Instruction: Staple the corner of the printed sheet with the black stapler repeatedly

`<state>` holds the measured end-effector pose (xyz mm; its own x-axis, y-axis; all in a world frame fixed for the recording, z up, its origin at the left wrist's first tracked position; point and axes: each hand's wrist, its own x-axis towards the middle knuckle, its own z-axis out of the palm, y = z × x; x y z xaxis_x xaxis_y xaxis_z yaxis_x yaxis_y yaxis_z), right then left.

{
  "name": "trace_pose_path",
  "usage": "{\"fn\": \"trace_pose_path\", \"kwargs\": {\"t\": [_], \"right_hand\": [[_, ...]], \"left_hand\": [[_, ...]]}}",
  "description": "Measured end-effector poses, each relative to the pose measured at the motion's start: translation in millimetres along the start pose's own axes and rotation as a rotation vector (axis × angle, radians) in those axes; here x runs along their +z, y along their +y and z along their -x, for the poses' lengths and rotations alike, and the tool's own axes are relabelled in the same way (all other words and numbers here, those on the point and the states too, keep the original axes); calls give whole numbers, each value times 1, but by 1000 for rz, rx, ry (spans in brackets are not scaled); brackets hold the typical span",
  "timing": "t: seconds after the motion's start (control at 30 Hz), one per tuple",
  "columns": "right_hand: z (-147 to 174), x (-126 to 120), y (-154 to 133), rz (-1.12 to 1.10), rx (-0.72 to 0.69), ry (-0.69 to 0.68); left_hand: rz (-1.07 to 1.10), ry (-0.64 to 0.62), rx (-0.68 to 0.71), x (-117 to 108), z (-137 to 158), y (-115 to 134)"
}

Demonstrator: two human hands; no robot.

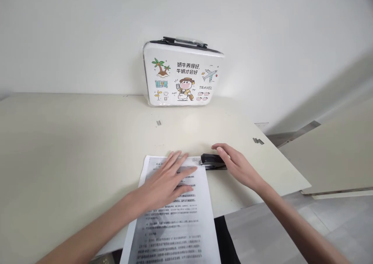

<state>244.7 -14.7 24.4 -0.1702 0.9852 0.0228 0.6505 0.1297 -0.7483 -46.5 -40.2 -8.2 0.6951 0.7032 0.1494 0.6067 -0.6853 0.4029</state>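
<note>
Left hand [164,182] spread flat on printed paper [171,227], fingers fanned near top edge. Paper on white table [72,159], lower part reaching past near edge. Black stapler [212,161] on table, left end at paper's upper right corner. Right hand [237,166] at stapler's other end, fingers curved (cannot tell whether gripping or only resting). Beyond, 1 cartoon-printed case [183,75] upright by wall [72,34]; 1 small grey strip [159,123] before it.
</note>
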Motion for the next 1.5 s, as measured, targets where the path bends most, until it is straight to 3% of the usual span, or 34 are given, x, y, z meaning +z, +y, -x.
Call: {"fn": "trace_pose_path", "kwargs": {"t": [0.37, 0.57, 1.5], "right_hand": [[-32, 21, -25, 203, -4, -7], [-32, 25, -32, 208, 20, -77], [-32, 31, -42, 308, 52, -90]], "left_hand": [[-41, 29, 27, 17, -2, 12], [-45, 44, 38, 19, -3, 15], [-51, 99, 9, 27, -3, 22]]}}
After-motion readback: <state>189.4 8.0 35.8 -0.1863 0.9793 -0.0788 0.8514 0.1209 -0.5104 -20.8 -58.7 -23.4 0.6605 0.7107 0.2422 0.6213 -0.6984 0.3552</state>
